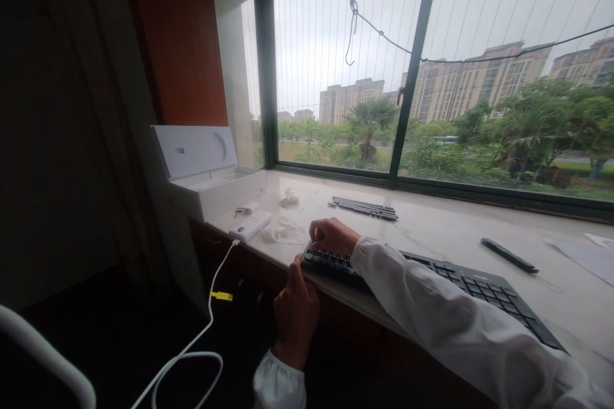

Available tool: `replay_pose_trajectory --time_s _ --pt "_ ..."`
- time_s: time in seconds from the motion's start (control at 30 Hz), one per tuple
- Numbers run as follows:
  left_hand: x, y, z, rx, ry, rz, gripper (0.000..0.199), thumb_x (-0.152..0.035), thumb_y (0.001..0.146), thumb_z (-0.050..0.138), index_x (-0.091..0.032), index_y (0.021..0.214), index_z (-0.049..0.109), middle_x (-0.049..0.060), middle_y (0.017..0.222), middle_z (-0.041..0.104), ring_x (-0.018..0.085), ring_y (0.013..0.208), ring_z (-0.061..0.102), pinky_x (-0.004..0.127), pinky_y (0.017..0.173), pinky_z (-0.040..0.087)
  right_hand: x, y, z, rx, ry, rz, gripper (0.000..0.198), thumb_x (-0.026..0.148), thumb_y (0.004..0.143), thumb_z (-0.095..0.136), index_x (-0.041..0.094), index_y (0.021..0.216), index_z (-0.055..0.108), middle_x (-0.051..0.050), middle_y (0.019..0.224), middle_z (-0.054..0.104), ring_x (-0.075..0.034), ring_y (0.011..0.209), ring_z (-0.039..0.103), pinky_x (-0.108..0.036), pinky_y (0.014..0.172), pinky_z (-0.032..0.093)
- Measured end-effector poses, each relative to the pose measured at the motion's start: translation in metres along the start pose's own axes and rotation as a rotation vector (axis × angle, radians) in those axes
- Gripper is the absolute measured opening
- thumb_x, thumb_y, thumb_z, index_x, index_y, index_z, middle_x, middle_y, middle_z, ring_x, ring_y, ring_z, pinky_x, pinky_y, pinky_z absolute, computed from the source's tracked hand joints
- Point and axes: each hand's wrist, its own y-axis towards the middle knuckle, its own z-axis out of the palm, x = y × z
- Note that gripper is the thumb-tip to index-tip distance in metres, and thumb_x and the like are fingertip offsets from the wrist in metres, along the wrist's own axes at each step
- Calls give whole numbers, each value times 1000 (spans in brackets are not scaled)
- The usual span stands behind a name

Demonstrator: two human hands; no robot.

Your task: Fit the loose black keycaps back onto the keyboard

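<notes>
Right sleeve (446,307) nearest, lower right, crossing in front of the keyboard (494,291), which runs frame centre to lower right on the table (441,223). Right hand (330,234), centre, over its left end: fingers curled narrow, can't tell if they pinch anything. Left hand (295,307), just below, finger up at the near-left corner; can't tell if it grips. My read: close work on single keys. Brace that corner so it can't skid, move fingertips straight up/down, no sideways prying, cuff clear of the key slots (330,258).
</notes>
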Motion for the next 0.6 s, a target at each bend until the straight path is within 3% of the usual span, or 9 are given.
replay_pose_trajectory --time_s 0.1,0.17,0.37,0.47,0.6 --pt "1 0 0 -14 1 12 49 -12 89 44 -23 137 42 8 129 62 20 82 71 30 67 52 -18 -2 -25 -79 -59 60 20 31 73 75 20 88 68 1 76 69 -11 66 60 -22 62 41" --pt "1 -1 -1 -27 2 27 49 -12 89 44 -23 136 43 8 128 63 20 81 71 30 67 52 -41 -7 -47 -62 -122 162 20 33 74 74 20 88 70 0 80 70 -12 69 62 -23 63 43" --pt "0 -1 -1 -68 46 50 46 -14 89 45 -22 134 46 8 129 62 19 78 71 29 62 51 -141 -47 -102 -144 -282 456 17 32 72 74 17 80 74 -6 80 72 -17 75 64 -25 69 47" --pt "-1 -2 1 -72 64 47 45 -17 90 45 -22 134 45 9 130 61 19 77 71 28 58 50 -183 -66 -112 -163 -346 550 15 30 74 72 18 82 76 -5 82 72 -17 77 65 -25 70 47" --pt "1 -3 4 -67 83 41 47 -18 90 45 -22 137 44 9 132 60 20 75 70 29 56 50 -218 -74 -108 -172 -382 582 18 31 77 68 19 88 76 -4 87 73 -16 81 65 -22 72 47"
